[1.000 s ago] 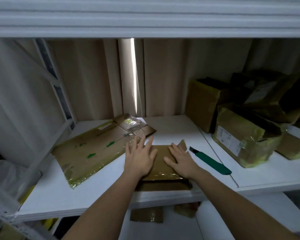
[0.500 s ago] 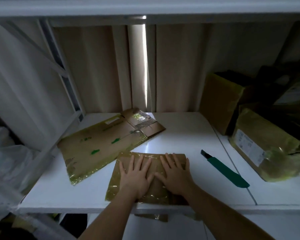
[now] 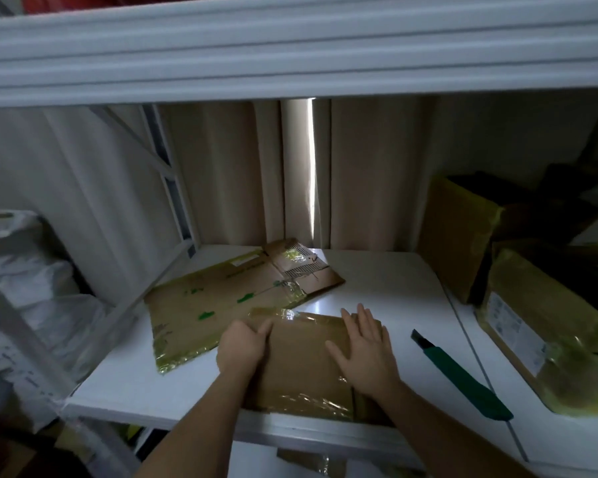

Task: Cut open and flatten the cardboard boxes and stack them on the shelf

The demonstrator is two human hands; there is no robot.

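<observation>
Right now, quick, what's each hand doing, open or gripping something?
Left hand: fingers curled, gripping the left edge of the flattened box.
Right hand: open, fingers straight, pressing flat on the same box.

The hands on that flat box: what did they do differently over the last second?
The left hand went from lying flat on the box to curling round its left edge. The right hand stays flat on top. The bigger flattened box behind and the green cutter to the right have not moved on the shelf.
</observation>
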